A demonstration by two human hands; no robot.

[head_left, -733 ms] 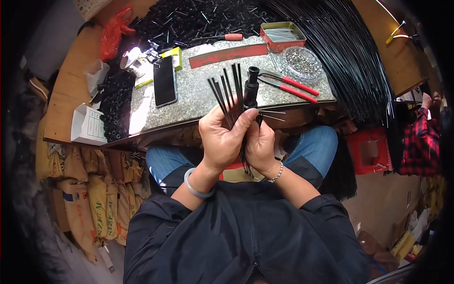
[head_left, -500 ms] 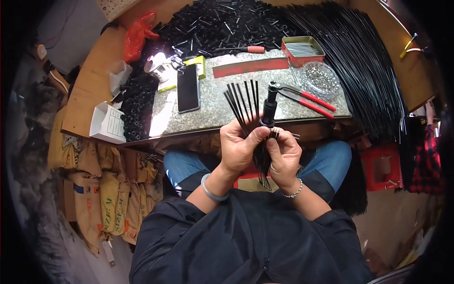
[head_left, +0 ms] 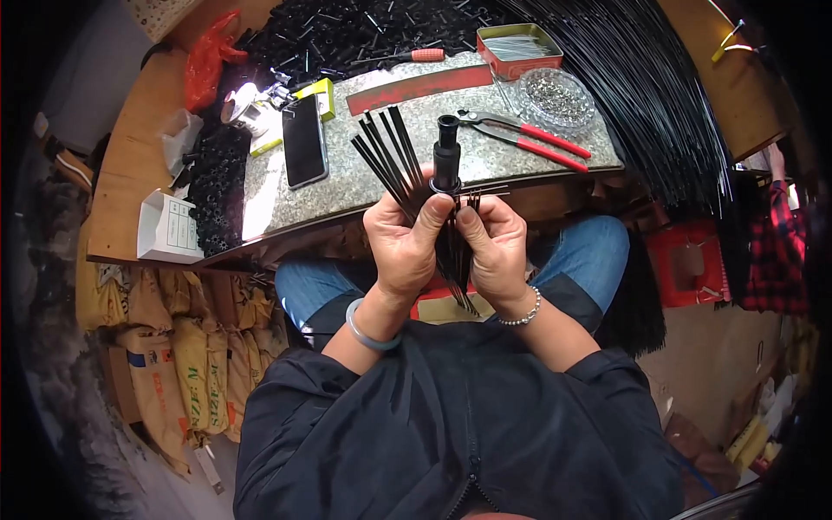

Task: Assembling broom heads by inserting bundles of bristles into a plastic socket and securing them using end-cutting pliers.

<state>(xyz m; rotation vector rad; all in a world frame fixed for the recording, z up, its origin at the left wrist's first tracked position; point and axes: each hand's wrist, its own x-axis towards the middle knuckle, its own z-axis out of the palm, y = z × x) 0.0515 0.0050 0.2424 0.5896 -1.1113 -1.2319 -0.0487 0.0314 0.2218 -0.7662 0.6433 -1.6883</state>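
A black umbrella runner [head_left: 446,160] stands upright between my hands, just off the table's front edge. My left hand [head_left: 403,243] is closed around its lower end, the thumb pressed near the collar. Thin black ribs [head_left: 390,160] fan up behind that hand, and their other ends hang down between my palms. Beside the collar, my right hand [head_left: 497,247] is closed in a pinch on some of the ribs. Fine wire ends [head_left: 490,188] stick out rightward past its fingers. The fingers hide how wire and ribs join the runner. Red-handled pliers [head_left: 529,139] lie beyond, jaws toward the runner.
On the stone slab [head_left: 338,191] lie a phone [head_left: 305,143] and a red strip [head_left: 420,88]. A red tin [head_left: 520,67] of wires and a clear dish [head_left: 556,100] of small metal parts stand right. Black tubes [head_left: 347,35] heap behind; long black rods [head_left: 641,95] fill the right.
The view has shifted, so the table things appear further left and higher. Both hands still hold the runner and ribs; my right fingers have moved slightly away from the collar.
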